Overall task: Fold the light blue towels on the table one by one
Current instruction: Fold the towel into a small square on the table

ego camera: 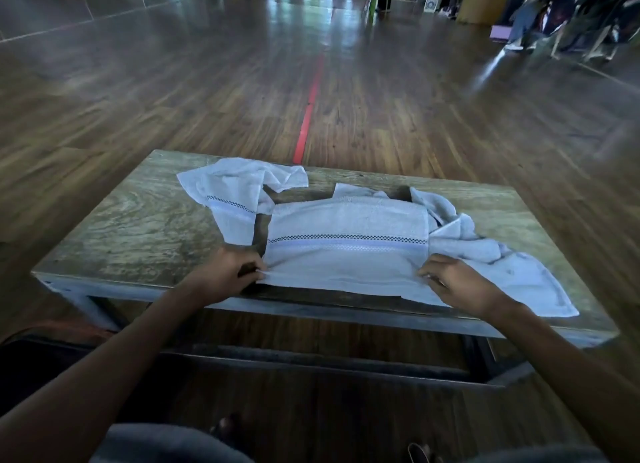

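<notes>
Lower centre of frame: left hand and right hand, each grip pinched narrow on near corner of flat light blue terry towel with dark checked stripe, spread mid-frame on weathered grey wooden desk.

Advice: lift both corners together, keep near edge taut, match far edge.

Crumpled light blue towel upper left.

Rumpled pale blue cloth right; towel count there unclear.

Background blurred.

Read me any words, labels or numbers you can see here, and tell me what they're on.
None can be read.
Towels: only a checkered woven band, no lettering.
Table: bare wood grain, no label.
White sign far across the floor: too small and blurred to read.
</notes>
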`<state>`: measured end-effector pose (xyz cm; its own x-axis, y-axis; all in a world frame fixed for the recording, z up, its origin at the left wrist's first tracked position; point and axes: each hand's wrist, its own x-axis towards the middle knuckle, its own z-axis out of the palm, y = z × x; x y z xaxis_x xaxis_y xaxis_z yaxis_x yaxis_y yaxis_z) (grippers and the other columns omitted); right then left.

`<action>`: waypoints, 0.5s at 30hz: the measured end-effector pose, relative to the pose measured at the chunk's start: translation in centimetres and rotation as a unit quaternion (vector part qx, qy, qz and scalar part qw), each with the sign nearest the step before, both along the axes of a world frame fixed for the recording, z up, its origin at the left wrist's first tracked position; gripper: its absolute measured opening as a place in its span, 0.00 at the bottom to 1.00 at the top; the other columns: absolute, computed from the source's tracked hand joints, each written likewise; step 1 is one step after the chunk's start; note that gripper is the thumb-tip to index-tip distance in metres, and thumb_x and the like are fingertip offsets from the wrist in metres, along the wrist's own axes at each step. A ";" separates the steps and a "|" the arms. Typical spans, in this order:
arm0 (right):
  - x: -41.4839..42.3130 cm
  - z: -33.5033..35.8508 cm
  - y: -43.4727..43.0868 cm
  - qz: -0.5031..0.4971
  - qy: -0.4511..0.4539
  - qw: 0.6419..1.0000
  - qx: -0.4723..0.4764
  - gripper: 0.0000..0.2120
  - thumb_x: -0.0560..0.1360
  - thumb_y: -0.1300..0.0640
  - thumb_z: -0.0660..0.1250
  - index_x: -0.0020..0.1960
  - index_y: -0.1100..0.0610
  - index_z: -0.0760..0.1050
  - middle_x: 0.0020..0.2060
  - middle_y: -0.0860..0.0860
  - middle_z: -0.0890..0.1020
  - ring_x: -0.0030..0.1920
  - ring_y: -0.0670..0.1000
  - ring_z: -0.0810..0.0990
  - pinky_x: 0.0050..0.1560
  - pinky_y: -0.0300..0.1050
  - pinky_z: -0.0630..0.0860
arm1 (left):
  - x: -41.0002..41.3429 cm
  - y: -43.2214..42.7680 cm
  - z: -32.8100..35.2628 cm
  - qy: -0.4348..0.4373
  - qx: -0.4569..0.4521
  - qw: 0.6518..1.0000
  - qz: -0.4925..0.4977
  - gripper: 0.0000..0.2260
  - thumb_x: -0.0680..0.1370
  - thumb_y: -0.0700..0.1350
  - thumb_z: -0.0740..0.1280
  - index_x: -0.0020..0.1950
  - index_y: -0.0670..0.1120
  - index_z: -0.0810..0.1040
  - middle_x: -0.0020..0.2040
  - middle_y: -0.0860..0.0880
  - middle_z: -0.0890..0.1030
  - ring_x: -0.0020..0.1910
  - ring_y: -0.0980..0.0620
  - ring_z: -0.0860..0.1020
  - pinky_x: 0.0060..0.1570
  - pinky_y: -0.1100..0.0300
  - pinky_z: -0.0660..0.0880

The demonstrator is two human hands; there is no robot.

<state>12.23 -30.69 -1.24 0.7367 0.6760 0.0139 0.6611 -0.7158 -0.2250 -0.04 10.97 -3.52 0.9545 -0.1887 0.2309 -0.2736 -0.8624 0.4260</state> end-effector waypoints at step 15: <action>-1.1 1.2 0.2 0.001 -0.098 0.992 0.083 0.02 0.74 0.61 0.68 0.43 0.57 0.79 0.38 0.45 0.75 0.40 0.47 0.75 0.41 0.42 0.73 | -0.7 -1.0 1.4 0.012 -0.034 0.997 0.063 0.03 0.75 0.43 0.70 0.48 0.47 0.81 0.44 0.53 0.83 0.44 0.61 0.77 0.41 0.73 0.70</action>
<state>11.17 -30.50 0.00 0.7075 0.6543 0.2672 0.7052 -0.6782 -0.2066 -0.77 9.94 -2.11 0.9751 -0.0523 0.2154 -0.1541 -0.8584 0.4893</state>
